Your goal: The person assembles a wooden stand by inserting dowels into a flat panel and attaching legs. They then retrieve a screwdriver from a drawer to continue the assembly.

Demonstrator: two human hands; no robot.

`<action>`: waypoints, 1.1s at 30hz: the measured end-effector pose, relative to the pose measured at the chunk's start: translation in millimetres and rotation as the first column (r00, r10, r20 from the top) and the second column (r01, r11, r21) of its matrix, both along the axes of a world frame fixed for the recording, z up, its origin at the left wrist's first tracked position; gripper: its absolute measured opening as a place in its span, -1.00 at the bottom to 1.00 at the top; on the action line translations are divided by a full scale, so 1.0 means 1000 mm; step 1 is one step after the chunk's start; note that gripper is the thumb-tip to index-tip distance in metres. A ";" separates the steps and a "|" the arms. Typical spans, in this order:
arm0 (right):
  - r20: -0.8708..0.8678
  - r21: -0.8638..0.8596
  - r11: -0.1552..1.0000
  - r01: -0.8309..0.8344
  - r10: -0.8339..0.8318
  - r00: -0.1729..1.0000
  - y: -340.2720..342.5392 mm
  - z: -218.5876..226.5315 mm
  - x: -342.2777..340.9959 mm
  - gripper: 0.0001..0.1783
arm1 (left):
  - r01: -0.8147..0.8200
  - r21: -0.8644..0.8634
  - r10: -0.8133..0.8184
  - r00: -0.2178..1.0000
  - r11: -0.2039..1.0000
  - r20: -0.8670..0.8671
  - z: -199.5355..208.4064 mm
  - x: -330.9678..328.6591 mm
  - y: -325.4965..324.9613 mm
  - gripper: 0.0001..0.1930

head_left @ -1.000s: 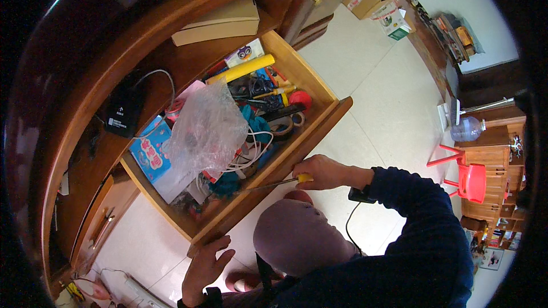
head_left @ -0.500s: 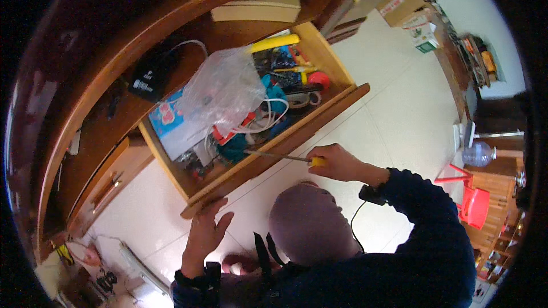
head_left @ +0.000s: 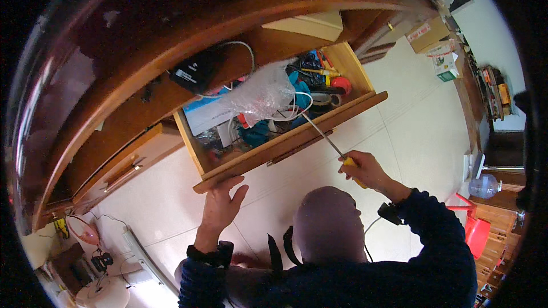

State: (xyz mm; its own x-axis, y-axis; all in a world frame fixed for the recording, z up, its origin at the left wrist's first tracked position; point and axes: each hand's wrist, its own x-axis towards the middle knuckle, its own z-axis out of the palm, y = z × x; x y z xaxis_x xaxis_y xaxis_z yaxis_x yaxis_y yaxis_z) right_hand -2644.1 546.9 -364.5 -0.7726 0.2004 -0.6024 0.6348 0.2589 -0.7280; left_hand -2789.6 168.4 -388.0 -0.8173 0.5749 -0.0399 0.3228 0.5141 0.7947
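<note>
My right hand point(head_left: 372, 172) is closed around the yellow handle of a screwdriver point(head_left: 330, 141). Its long metal shaft points up and left across the front edge of the wooden drawer point(head_left: 240, 167), the tip by a white cable point(head_left: 311, 102). My left hand point(head_left: 221, 208) rests its fingers against the left end of the drawer front, thumb apart, holding nothing. Inside the pulled-out drawer lie a crumpled clear plastic bag point(head_left: 257, 94), a teal item point(head_left: 254, 134), a red round thing point(head_left: 341, 84) and other clutter, partly hidden under the bag.
Above the drawer, a black box point(head_left: 197, 74) with a white cable and a cream-coloured box point(head_left: 311, 24) sit on the wooden shelf. Cardboard boxes point(head_left: 428, 34) stand at the far right. A red chair point(head_left: 476, 234) and a clear water jug point(head_left: 484, 186) are at the right.
The drawer has slid further in, hiding the yellow tube at its back. My right hand has moved right and slightly down with the screwdriver, whose shaft now slants more steeply. My left hand stays at the drawer front.
</note>
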 end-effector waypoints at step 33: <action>-0.040 -0.024 0.926 0.376 -0.377 0.925 0.299 0.078 0.379 -0.52 | 0.321 -0.381 -0.283 0.947 0.867 0.154 0.164 0.161 0.362 -0.36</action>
